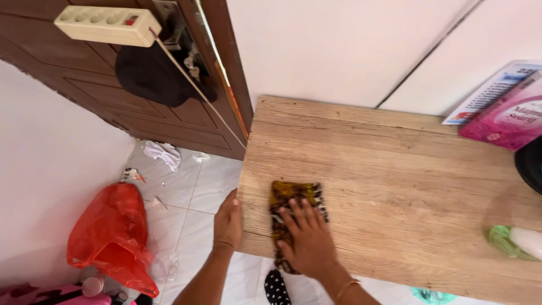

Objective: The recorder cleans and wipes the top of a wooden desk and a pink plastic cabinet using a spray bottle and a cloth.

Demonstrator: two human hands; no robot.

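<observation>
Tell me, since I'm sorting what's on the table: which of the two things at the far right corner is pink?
The box nearest the table's right edge is pink; the flat booklet tucked behind it is white and blue.

Home room: wooden door [101, 73], tiled floor [186, 197], wooden table [395, 169], red plastic bag [113, 237].
</observation>
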